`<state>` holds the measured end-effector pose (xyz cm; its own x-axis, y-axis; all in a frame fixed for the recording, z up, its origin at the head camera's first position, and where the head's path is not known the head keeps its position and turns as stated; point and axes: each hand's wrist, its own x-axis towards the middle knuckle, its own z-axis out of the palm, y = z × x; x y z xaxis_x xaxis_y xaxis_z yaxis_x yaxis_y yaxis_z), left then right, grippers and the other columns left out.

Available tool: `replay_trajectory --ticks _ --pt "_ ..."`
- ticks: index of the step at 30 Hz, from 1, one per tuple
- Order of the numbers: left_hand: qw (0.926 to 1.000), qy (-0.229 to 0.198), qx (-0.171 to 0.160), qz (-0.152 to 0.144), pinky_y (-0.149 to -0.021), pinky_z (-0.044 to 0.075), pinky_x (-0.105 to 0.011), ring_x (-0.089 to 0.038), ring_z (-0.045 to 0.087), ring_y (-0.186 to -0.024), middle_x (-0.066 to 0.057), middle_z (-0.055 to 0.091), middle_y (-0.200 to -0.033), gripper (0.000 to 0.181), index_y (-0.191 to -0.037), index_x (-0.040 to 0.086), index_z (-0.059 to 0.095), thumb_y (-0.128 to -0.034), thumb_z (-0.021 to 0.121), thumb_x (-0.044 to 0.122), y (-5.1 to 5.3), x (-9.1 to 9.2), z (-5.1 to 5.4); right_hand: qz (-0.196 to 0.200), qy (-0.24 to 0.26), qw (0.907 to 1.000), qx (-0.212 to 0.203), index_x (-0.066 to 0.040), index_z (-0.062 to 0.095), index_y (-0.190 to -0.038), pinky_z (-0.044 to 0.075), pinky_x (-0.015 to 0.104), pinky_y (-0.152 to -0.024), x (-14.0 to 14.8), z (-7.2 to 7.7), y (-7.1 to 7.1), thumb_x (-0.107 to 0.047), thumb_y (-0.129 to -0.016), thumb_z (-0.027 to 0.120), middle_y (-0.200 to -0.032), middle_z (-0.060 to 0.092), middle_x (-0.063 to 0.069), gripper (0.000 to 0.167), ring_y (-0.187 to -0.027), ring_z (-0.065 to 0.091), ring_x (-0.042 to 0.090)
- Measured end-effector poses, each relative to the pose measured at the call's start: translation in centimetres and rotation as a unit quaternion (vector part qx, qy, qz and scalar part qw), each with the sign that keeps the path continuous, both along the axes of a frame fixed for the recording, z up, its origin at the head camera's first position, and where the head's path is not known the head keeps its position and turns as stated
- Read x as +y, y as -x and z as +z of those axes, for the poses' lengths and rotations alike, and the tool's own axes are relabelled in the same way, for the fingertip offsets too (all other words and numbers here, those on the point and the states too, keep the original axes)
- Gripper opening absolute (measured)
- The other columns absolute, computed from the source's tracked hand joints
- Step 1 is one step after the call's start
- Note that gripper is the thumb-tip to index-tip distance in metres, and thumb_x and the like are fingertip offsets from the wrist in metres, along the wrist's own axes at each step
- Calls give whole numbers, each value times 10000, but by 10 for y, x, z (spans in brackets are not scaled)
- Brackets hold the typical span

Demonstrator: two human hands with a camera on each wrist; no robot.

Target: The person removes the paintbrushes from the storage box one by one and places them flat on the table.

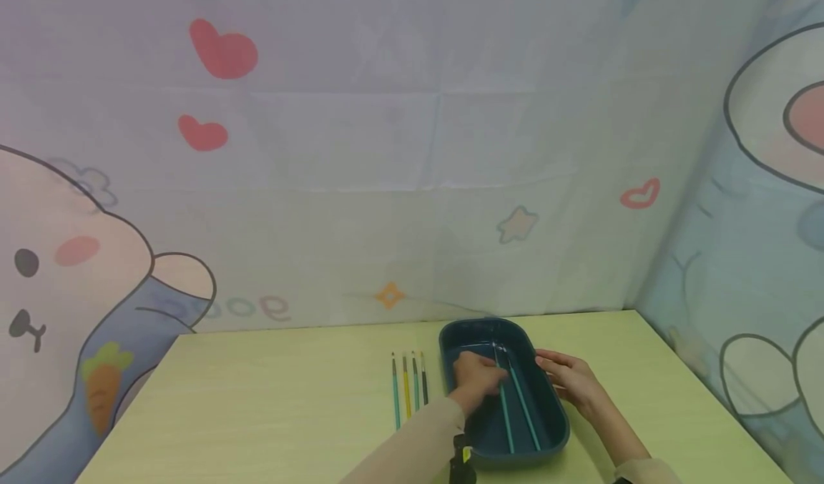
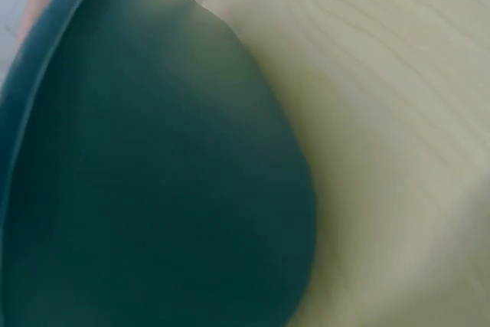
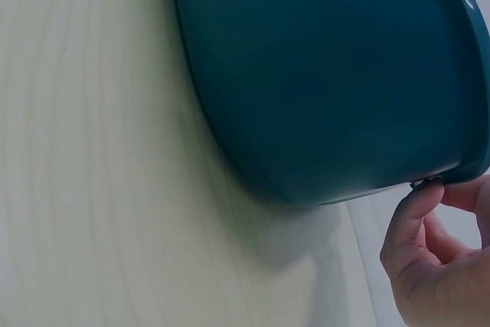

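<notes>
A dark teal, deep tray [image 1: 488, 427] with rounded corners sits on the table, holding two teal-handled paintbrushes. My left hand [image 1: 476, 378] reaches over its left side and pinches the left paintbrush [image 1: 506, 420] with curled fingers; the exact contact is partly hidden. Beside it the other paintbrush [image 1: 526, 412] lies slanted on the tray floor. At the right rim, my right hand [image 1: 575, 380] grips the tray's edge, and in the right wrist view its thumb and fingers meet the rim. The left wrist view has only the tray's outer wall [image 2: 168, 158] up close, the left fingers being hidden.
Left of the tray, several paintbrushes [image 1: 406, 387] with teal, yellow and dark handles lie side by side, their lower ends behind my left sleeve. The pale wooden table [image 1: 270, 398] ends at a patterned cloth backdrop [image 1: 360, 148], with another cloth along the right.
</notes>
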<state>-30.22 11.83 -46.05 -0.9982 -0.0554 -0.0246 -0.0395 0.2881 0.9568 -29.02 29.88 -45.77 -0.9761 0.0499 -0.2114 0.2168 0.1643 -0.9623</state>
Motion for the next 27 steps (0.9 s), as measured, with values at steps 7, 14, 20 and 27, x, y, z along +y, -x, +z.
replay_trajectory --ticks 7,14,20,27 --pt "9998 -205 -43 -67 -556 605 -288 -226 713 -598 -176 723 -865 236 -925 -78 720 -721 767 32 0 -4 3 44 123 9999 3 44 496 -1353 586 237 -716 0 -2 0 -297 -937 611 -1128 685 49 549 -879 683 106" --pt "9995 -294 102 -52 -571 606 -285 -238 716 -592 -171 735 -870 241 -934 -55 735 -733 775 72 4 -7 9 59 215 9997 47 51 490 -1357 586 232 -710 1 -2 0 -289 -939 609 -1085 694 9 552 -864 685 96" --pt "9995 -312 13 -91 -596 614 -309 -222 718 -601 -152 739 -906 227 -938 -33 742 -743 769 80 2 -10 18 71 226 9997 56 58 480 -1362 592 243 -709 0 -1 0 -285 -935 615 -1070 704 21 564 -861 687 95" --pt "9991 -409 -41 -114 -619 617 -327 -226 721 -620 -144 738 -861 218 -948 -26 735 -753 755 70 -3 -15 35 126 262 9995 80 58 470 -1371 594 252 -710 1 -3 2 -283 -938 613 -1114 691 38 570 -872 689 96"
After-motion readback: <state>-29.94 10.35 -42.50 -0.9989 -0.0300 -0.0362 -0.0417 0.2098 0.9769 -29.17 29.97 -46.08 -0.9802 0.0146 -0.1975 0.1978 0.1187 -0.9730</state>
